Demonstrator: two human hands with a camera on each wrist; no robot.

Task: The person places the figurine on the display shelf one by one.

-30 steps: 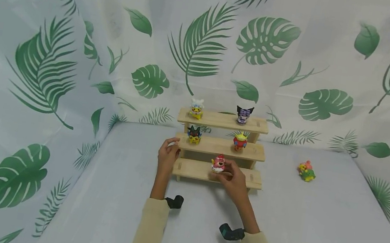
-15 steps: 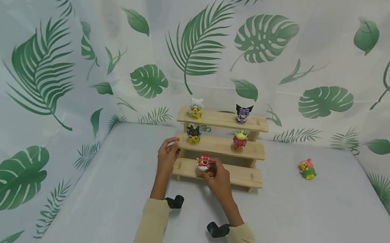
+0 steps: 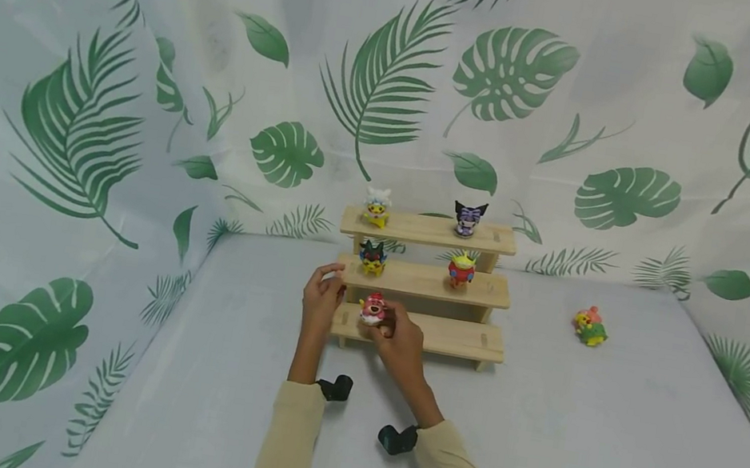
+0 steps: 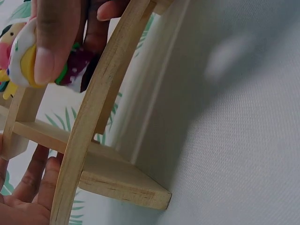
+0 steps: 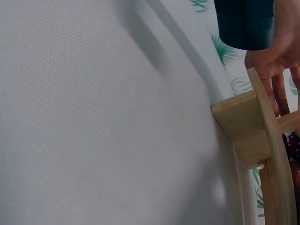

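Observation:
My right hand (image 3: pixel 404 345) pinches a small pink bear figurine (image 3: pixel 373 309) with a red top and white lower part, low over the left part of the bottom tier of a three-tier wooden display shelf (image 3: pixel 436 332). In the left wrist view, the thumb lies across the figurine's side (image 4: pixel 77 68), where white, yellow and dotted purple show. My left hand (image 3: pixel 321 303) grips the left end of the middle tier, its fingers on either side of the board. Part of that hand (image 5: pixel 274 54) appears behind the shelf in the right wrist view.
A white-topped yellow figurine (image 3: pixel 376 208) and a purple-black one (image 3: pixel 468 220) stand on the top tier. A black-eared yellow figurine (image 3: pixel 373 258) and a red one (image 3: pixel 462 270) occupy the middle tier. Another figurine (image 3: pixel 591 326) lies on the table at right.
My right hand has carried the pink bear figurine leftward along the bottom tier, from near its middle to its left part. The left hand stays at the shelf's left end.

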